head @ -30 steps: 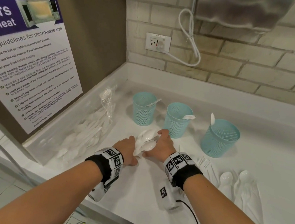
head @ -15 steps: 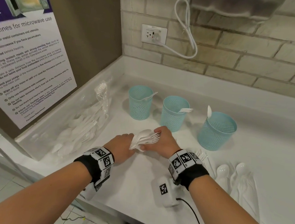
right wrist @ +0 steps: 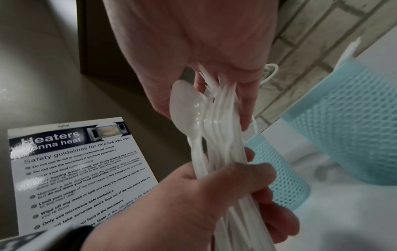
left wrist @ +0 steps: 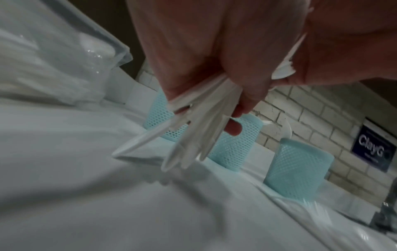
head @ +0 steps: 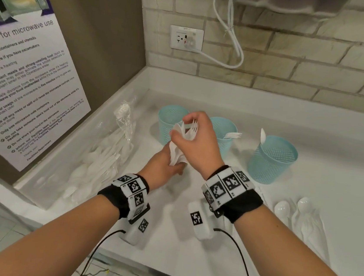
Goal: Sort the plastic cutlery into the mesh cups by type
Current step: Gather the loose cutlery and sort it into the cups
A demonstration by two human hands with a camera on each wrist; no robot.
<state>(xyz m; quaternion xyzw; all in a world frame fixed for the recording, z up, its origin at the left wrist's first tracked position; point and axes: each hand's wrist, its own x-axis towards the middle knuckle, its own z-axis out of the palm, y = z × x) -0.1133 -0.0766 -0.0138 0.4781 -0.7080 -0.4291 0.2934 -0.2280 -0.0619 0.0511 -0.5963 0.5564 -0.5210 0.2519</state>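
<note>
Both hands: you've got them on one bunch of white plastic cutlery (head: 181, 147), held up off the white countertop (head: 303, 219) in front of the cups.
Left hand: your left hand (head: 162, 166) is wrapped around the handle end of the bunch; in the left wrist view the handles fan out below your fingers (left wrist: 247, 95).
Right hand: your right hand (head: 199, 139) sits on top, with thumb and fingers pinching the upper ends. Fork tines and a spoon bowl (right wrist: 187, 105) poke out there.
Cups: three light blue mesh cups stand in a row near the back wall. Left cup (head: 167, 122) is partly behind your hands, and I can't tell what's in it. Middle cup (head: 225, 131) has a white fork (head: 233, 135) sticking over the rim, and the right cup (head: 272, 159) has a white knife (head: 263, 135) standing up in it.
Loose stuff: a few white spoons (head: 293, 211) lie flat on the counter to your right, well apart from the bunch.
Left side: a clear plastic bag (head: 97, 157) with more white cutlery lies along the wall under the microwave safety poster (head: 23, 88).
</note>
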